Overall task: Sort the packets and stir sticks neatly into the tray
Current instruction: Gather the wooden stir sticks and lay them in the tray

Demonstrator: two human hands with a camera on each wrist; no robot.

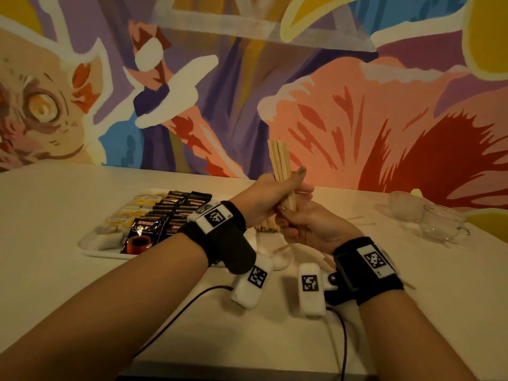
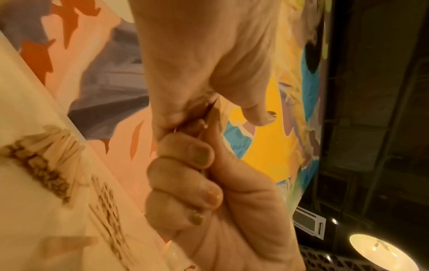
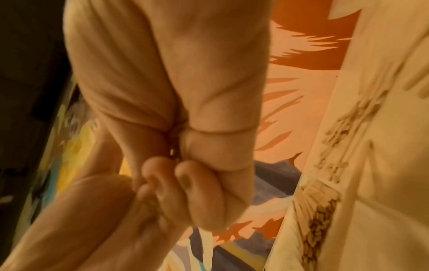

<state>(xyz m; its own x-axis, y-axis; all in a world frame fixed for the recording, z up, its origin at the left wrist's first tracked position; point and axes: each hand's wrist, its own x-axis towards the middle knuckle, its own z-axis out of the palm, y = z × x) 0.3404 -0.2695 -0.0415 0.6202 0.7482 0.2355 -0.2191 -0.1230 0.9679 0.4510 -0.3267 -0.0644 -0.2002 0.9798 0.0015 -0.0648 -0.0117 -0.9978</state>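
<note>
Wooden stir sticks (image 1: 279,163) stand upright in a bundle above the table (image 1: 55,270), and I see both hands wrapped round them. My left hand (image 1: 264,199) grips the middle of the bundle, fingers curled and thumb up along the side. My right hand (image 1: 308,224) clasps the lower ends just beneath, touching the left. The wrist views show only fists pressed together, the sticks hidden inside.

The white tray (image 1: 90,247) lies on the table towards its far left edge. Dark coffee packets (image 1: 170,213) fill its middle in rows; pale and yellow packets (image 1: 129,213) sit along its left side. More sticks (image 1: 268,225) rest at the tray's right end, partly hidden behind my hands. A few loose sticks (image 1: 360,221) lie on the table to the right, near two clear glass cups (image 1: 428,218) by the far right edge.
</note>
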